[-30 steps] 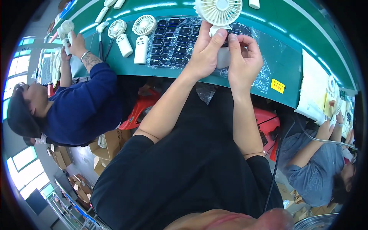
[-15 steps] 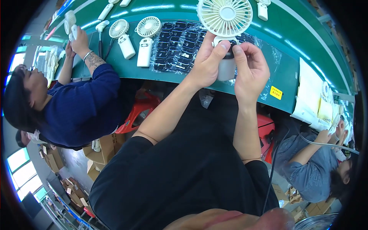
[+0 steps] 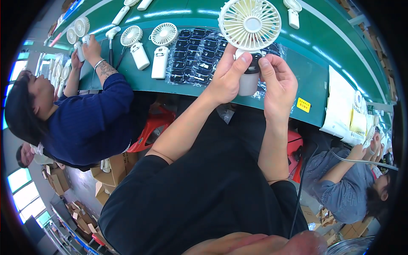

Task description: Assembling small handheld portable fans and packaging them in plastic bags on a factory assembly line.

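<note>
Over the front of the table I hold up a cream handheld fan (image 3: 251, 24) with a round ribbed grille. Below its head sits a glossy black collar (image 3: 254, 64), and under that a grey handle (image 3: 248, 85). My left hand (image 3: 227, 78) is closed round the left side of the neck, its thumb lying across the front. My right hand (image 3: 279, 83) is closed at the right side, thumb against the black collar and fingers curled behind. The fingertips at the back are hidden. Just behind my left hand lie rows of black molded parts (image 3: 187, 57) in clear plastic.
Two cream fans, one (image 3: 139, 56) beside another (image 3: 160, 63), lie left of the black parts. A yellow label (image 3: 304, 104) and white papers (image 3: 335, 102) are at the right. One person (image 3: 85, 123) works close on my left, another (image 3: 340, 182) on my right.
My thumbs have shifted a little at the neck, and more of the black collar shows. At the left person's hands two fan heads now show, where one showed before.
</note>
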Available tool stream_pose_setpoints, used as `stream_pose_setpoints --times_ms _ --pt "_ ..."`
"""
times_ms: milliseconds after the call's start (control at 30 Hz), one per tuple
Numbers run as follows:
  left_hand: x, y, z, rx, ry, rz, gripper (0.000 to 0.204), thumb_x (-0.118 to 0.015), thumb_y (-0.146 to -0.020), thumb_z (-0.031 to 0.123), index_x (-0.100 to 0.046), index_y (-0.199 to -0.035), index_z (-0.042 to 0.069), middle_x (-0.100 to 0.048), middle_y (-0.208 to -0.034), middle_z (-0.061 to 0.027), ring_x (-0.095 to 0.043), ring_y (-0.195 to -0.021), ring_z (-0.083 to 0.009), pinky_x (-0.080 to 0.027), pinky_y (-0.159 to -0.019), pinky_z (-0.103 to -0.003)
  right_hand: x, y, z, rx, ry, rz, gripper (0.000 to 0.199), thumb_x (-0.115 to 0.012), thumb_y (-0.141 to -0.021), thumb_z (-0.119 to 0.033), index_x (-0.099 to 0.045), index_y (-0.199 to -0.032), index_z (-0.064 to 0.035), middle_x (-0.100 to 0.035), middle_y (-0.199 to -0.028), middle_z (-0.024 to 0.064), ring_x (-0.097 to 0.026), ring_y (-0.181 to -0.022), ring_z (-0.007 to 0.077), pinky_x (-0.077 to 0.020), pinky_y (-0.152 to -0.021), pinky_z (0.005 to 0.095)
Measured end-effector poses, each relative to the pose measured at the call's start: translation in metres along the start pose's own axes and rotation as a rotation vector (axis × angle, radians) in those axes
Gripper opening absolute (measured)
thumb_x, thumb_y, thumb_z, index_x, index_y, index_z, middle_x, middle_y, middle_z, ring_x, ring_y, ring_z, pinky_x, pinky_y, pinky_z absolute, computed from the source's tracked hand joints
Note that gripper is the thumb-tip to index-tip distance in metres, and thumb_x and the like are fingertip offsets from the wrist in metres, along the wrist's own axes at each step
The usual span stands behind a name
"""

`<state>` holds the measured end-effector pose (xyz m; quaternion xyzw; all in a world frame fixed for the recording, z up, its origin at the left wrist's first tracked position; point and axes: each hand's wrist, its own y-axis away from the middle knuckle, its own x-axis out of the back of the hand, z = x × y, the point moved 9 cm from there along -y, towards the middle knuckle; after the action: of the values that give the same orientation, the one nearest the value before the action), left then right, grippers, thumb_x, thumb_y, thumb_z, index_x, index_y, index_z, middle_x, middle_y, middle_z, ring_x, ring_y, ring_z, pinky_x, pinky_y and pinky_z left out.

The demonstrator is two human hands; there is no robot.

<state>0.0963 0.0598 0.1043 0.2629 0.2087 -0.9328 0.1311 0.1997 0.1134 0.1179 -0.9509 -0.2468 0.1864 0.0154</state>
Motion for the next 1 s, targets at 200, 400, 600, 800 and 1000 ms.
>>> stream_pose_setpoints --times_ms 200,400,600,800,1000 --pt "-0.003 0.000 0.001 -0.013 -0.056 0.016 0.052 -0.046 -0.104 0.027 -0.032 -0.147 0.001 -0.048 -0.139 -0.0093 -0.047 -0.125 -0.0160 -0.036 -0.107 -0.032 -0.001 0.000 0.001 0.093 0.065 -0.013 0.020 -0.067 -0.095 -0.010 -0.060 -0.111 0.0001 -0.061 -0.103 0.0028 -0.056 -0.090 0.0062 -0.0444 -0.078 0.0198" --pt "-0.006 -0.003 0.001 -0.083 -0.241 -0.008 0.051 -0.046 -0.103 0.024 -0.032 -0.146 -0.001 -0.046 -0.140 -0.0119 -0.045 -0.128 -0.0194 -0.033 -0.110 -0.034 -0.010 -0.002 0.011 0.000 -0.107 -0.065 0.032 -0.060 -0.099 -0.019 -0.054 -0.123 0.0005 -0.057 -0.116 0.0057 -0.053 -0.097 0.0069 -0.0425 -0.080 0.0211" --pt "-0.010 -0.002 0.005 -0.180 -0.548 0.018 0.048 -0.045 -0.102 0.021 -0.037 -0.143 -0.003 -0.047 -0.139 -0.0154 -0.046 -0.128 -0.0229 -0.034 -0.110 -0.037 -0.006 0.000 0.004 0.079 -0.114 -0.069 0.028 -0.055 -0.103 -0.022 -0.061 -0.115 0.0021 -0.063 -0.105 0.0021 -0.054 -0.092 0.0066 -0.0426 -0.081 0.0211" --pt "-0.041 -0.009 0.004 -0.229 -0.270 -0.094 0.045 -0.044 -0.102 0.024 -0.041 -0.136 -0.006 -0.060 -0.126 -0.0206 -0.056 -0.121 -0.0266 -0.041 -0.106 -0.038 0.009 0.004 0.006 0.017 -0.142 -0.024 0.029 -0.054 -0.103 -0.019 -0.064 -0.120 0.0021 -0.064 -0.113 0.0025 -0.057 -0.103 0.0089 -0.0426 -0.093 0.0263" --pt "-0.030 -0.015 -0.009 -0.214 -0.212 -0.030 0.037 -0.045 -0.101 0.019 -0.044 -0.131 -0.003 -0.063 -0.120 -0.0171 -0.063 -0.106 -0.0204 -0.049 -0.095 -0.034 0.009 -0.002 0.011 0.041 -0.162 -0.024 0.031 -0.055 -0.103 -0.021 -0.061 -0.124 -0.0001 -0.064 -0.113 0.0016 -0.057 -0.102 0.0081 -0.0435 -0.091 0.0254"
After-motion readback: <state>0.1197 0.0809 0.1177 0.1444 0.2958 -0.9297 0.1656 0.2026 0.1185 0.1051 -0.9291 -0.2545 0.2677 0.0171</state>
